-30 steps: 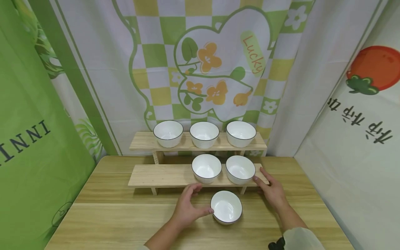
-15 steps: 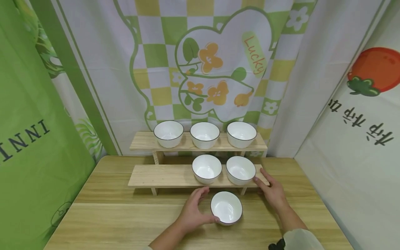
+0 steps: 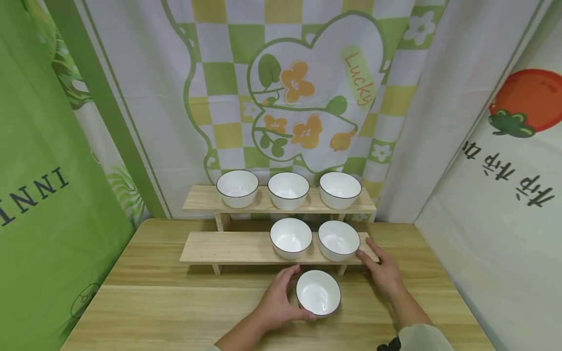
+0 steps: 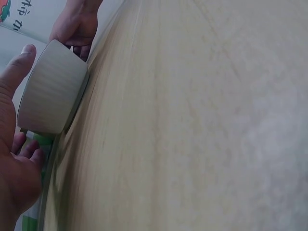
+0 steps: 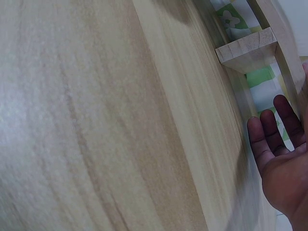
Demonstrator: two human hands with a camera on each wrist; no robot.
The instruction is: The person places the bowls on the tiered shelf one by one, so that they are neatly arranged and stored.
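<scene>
On the table in front of the stand, a white bowl (image 3: 318, 292) with a dark rim stands upright. My left hand (image 3: 281, 302) is spread around its left side, thumb by the front rim and fingertips at the back left. The left wrist view shows that bowl (image 4: 50, 91) between thumb and fingers. At the right end of the lower wooden shelf (image 3: 228, 246) is my right hand (image 3: 386, 275), its thumb close to the right bowl (image 3: 338, 240) there. In the right wrist view, several fingers (image 5: 260, 137) extend loosely beside the shelf. Another white bowl (image 3: 291, 238) sits left of the right one.
Three matching bowls, including the middle one (image 3: 288, 190), line the upper wooden shelf (image 3: 190, 199). Wooden supports (image 3: 217, 268) carry the lower shelf. A patterned curtain (image 3: 303, 97) hangs behind the wooden table (image 3: 167, 312), with further cloths at both sides.
My left hand has moved rightward around the front bowl, its thumb sliding along the front rim. My right hand stays at the shelf's end, and the bowls keep their places.
</scene>
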